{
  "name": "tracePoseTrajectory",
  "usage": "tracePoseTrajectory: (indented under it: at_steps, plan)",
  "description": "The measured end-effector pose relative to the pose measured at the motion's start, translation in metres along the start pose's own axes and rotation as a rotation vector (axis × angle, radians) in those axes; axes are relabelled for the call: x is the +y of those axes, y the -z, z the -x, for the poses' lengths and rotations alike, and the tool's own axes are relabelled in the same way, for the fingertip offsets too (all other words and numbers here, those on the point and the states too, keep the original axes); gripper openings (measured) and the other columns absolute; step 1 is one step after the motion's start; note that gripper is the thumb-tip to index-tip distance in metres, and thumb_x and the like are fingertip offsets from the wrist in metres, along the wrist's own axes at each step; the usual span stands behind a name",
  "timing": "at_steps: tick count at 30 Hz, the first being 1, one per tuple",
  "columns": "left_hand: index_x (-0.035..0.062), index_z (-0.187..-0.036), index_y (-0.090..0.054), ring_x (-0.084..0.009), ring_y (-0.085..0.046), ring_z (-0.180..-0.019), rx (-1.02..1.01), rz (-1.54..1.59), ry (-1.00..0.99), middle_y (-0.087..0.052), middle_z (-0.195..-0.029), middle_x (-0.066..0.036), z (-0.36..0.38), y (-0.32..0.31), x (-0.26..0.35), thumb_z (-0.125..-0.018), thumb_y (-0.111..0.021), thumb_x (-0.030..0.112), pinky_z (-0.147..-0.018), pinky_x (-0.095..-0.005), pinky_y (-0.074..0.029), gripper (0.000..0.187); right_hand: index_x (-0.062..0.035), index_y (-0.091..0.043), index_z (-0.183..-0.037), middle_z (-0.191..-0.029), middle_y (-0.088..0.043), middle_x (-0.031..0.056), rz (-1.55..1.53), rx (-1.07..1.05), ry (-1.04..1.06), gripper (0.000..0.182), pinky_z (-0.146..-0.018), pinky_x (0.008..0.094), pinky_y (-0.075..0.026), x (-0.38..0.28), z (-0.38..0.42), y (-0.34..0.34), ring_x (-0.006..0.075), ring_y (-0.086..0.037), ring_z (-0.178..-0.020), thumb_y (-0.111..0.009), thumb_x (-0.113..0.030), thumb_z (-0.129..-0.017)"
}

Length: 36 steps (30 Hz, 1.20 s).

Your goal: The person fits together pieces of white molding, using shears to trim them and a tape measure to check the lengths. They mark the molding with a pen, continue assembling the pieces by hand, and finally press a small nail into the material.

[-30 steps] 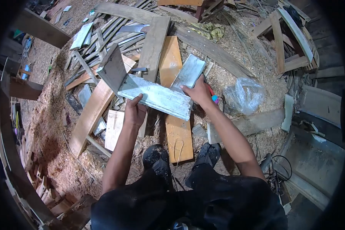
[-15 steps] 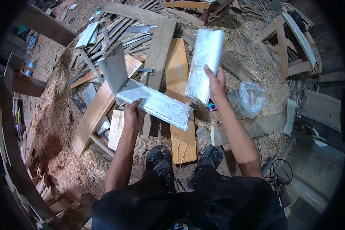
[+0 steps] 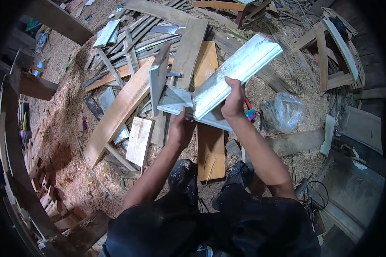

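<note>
Left hand (image 3: 181, 129) pinching L-shaped boards (image 3: 157, 83), right hand (image 3: 234, 103) clasping a tilted whitish plank (image 3: 242, 70)

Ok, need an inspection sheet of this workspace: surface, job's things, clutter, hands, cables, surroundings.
Surface: sawdust-covered brown floor.
Job's things: white-painted L-shaped wooden piece; white-painted moulded wooden board, tilted over it; contact between them unclear.
Clutter: pile of thin grey wooden strips; long orange-brown board; crumpled clear plastic bag.
Hands: left hand grips the L-shaped piece, right hand the moulded board.
Cables: thin black looped cable, right side; ends unclear.
Surroundings: open wooden frame, upper right.
</note>
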<state>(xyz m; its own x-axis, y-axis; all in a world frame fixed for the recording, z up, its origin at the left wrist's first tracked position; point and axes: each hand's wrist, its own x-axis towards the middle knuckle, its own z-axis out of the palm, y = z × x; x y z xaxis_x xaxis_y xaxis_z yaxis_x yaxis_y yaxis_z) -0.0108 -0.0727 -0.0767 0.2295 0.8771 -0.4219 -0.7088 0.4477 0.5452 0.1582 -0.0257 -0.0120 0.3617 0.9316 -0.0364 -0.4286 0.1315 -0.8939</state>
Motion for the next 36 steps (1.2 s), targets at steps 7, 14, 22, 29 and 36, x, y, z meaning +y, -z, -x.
tracePoseTrajectory:
  at_steps: [7, 14, 22, 29, 36]
  plan:
    - [0.0114, -0.141, -0.034, -0.0261, -0.045, -0.128, -0.126, 0.235, 0.095, -0.048, -0.138, -0.010, -0.005, -0.007, -0.015, -0.099, -0.052, 0.030, -0.107, -0.0441, -0.035, 0.049, 0.0057, -0.044, -0.113, -0.103, -0.050, 0.0164, 0.536, -0.190, 0.391, 0.047, -0.084, 0.0399, -0.043, -0.005, 0.008, -0.007, 0.0267, -0.051, -0.094, -0.066, -0.027, -0.086]
    - [0.0052, -0.139, -0.038, -0.0274, -0.043, -0.131, -0.013, 0.059, 0.130, -0.047, -0.140, -0.013, -0.004, -0.008, -0.005, -0.099, -0.048, 0.033, -0.109, -0.0539, -0.029, 0.050, 0.0047, -0.046, -0.109, -0.101, -0.049, 0.0169, 0.711, -0.338, 0.472, 0.052, -0.081, 0.0424, -0.043, 0.017, 0.000, 0.013, 0.0295, -0.052, -0.092, -0.065, -0.040, -0.089]
    - [0.0045, -0.132, -0.041, -0.0293, -0.049, -0.124, 0.005, -0.060, 0.106, -0.050, -0.133, -0.015, -0.009, -0.011, -0.003, -0.098, -0.050, 0.033, -0.105, -0.0569, -0.034, 0.045, 0.0104, -0.039, -0.125, -0.121, -0.048, 0.0279, 0.598, 0.015, 0.531, 0.058, -0.098, 0.0471, -0.037, 0.038, -0.005, 0.015, 0.0385, -0.051, -0.110, -0.057, -0.034, -0.094]
    - [0.0041, -0.127, -0.045, -0.0289, -0.049, -0.124, -0.008, -0.171, 0.136, -0.054, -0.128, -0.015, -0.015, -0.008, 0.003, -0.097, -0.053, 0.035, -0.104, -0.0562, -0.036, 0.043, 0.0102, -0.030, -0.134, -0.131, -0.042, 0.0292, 0.524, 0.040, 0.435, 0.060, -0.106, 0.0445, -0.030, 0.049, -0.020, 0.026, 0.0385, -0.044, -0.121, -0.053, -0.030, -0.096]
    - [0.0006, -0.139, -0.041, -0.0287, -0.045, -0.129, -0.219, -0.146, 0.082, -0.049, -0.138, -0.016, -0.037, 0.006, 0.007, -0.091, -0.059, 0.047, -0.112, -0.0451, -0.029, 0.070, 0.0094, -0.031, -0.133, -0.128, -0.042, 0.0262, 0.532, 0.034, 0.417, 0.062, -0.106, 0.0434, -0.031, 0.046, -0.029, 0.026, 0.0356, -0.045, -0.118, -0.060, -0.026, -0.090]
